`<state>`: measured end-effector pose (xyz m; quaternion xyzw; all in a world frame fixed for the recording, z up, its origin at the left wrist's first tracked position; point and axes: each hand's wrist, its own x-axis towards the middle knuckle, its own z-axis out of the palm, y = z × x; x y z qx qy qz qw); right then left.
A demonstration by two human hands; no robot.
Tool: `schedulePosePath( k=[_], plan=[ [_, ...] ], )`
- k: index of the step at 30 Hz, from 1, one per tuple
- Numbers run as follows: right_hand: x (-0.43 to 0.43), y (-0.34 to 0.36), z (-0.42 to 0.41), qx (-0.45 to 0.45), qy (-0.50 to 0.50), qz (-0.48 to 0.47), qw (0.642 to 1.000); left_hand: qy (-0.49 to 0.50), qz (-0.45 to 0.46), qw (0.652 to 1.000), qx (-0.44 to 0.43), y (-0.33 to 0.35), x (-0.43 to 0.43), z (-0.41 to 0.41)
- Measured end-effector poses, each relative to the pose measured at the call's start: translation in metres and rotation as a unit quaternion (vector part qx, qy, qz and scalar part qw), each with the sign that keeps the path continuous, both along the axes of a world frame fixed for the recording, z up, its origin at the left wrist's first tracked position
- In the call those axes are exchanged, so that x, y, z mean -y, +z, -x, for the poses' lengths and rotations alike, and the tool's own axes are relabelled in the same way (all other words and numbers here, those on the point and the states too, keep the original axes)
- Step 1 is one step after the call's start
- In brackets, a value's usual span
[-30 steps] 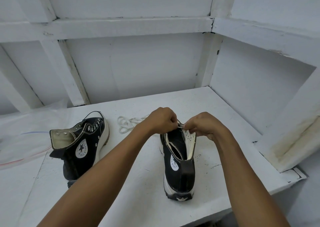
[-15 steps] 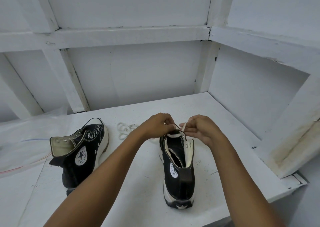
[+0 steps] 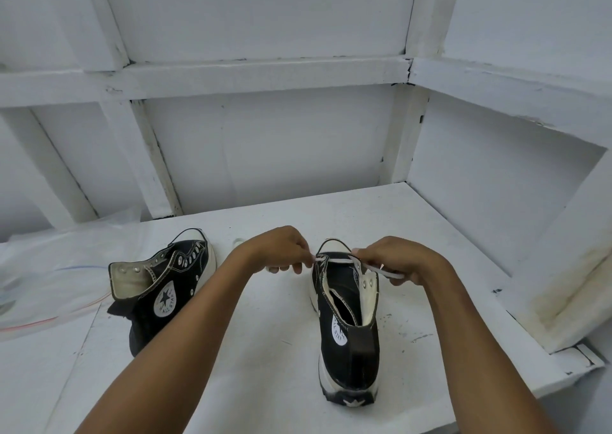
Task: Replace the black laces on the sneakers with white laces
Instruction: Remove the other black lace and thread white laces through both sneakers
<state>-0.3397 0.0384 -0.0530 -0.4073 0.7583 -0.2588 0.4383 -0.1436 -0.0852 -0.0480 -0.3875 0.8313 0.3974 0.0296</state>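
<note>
The left hand (image 3: 281, 251) half-hides a white bit (image 3: 238, 242) at eleven o'clock; it and the right hand (image 3: 400, 261) pinch the white lace (image 3: 334, 260).

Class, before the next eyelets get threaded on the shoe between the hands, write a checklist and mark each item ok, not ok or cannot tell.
1. Left hand pinches one end of the white lace: ok.
2. Right hand holds the other end: ok.
3. Lace ends equal in length: cannot tell.
4. Sneaker being laced upright on the table: ok.
5. Second sneaker laced white: not ok, eyelets bare.
</note>
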Motion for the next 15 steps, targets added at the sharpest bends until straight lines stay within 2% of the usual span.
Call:
schedulePosePath(
  k=[4, 9, 15],
  plan=[
    [0.000, 0.006, 0.005, 0.011, -0.006, 0.031, 0.999, 0.026, -0.033, 0.999, -0.009, 0.005, -0.001, -0.001],
    [0.004, 0.012, 0.005, 0.035, -0.068, 0.069, 0.995, 0.092, -0.098, 0.984, -0.115, 0.017, -0.003, 0.003],
    [0.007, 0.034, 0.008, 0.081, -0.151, 0.138, 0.975, 0.147, -0.182, 0.948, -0.215, 0.040, 0.002, 0.008]
  ],
)
